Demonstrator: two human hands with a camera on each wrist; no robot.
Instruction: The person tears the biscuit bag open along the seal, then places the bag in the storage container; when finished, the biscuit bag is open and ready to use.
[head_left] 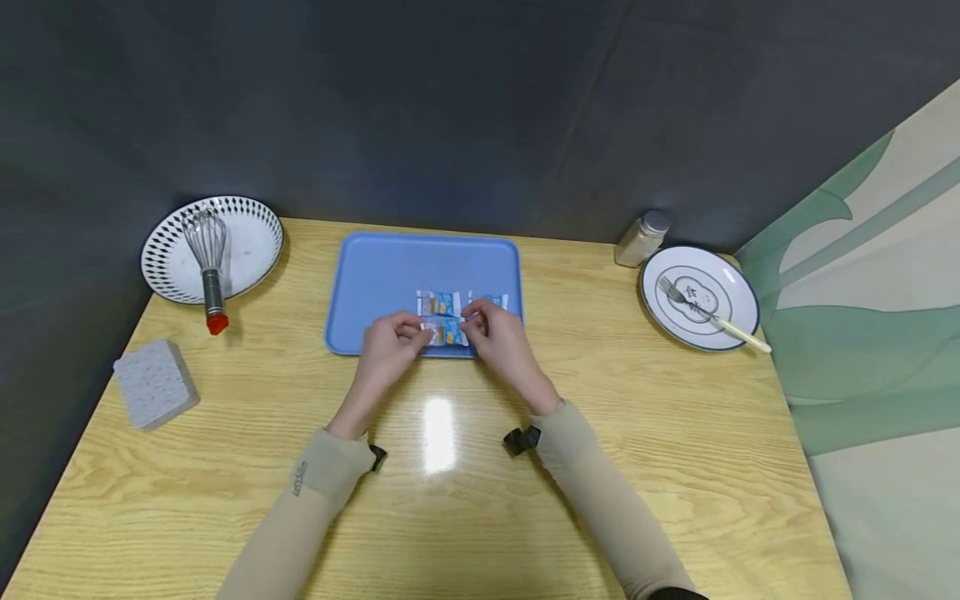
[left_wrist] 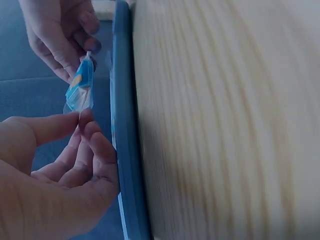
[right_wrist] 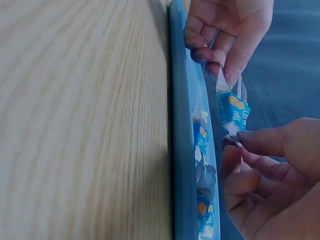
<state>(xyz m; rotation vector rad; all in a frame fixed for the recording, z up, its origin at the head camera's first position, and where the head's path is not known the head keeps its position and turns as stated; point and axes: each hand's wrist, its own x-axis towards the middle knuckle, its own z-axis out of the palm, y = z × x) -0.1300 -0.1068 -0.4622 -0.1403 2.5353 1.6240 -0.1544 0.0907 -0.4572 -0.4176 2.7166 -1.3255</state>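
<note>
A small blue-and-clear wrapped candy [head_left: 444, 332] is stretched between both hands, over the near edge of a blue tray [head_left: 390, 267]. My left hand [head_left: 388, 343] pinches one clear end of its wrapper between thumb and forefinger. The opposite end is pinched by my right hand [head_left: 506, 342]. In the right wrist view, the held candy [right_wrist: 233, 110] shows above the tray's surface, its wrapper crimped at the ends. Two similar candies lie on the tray: one candy [head_left: 438, 303] just behind the held one, another candy [head_left: 495, 300] partly covered by the right hand.
On the left, a whisk [head_left: 210, 267] rests across a patterned plate [head_left: 258, 242], with a grey speckled block [head_left: 155, 383] nearer the front. At right stand a lidded shaker jar [head_left: 641, 239] and a white plate [head_left: 675, 262] bearing a fork [head_left: 716, 320]. A dark curtain hangs behind.
</note>
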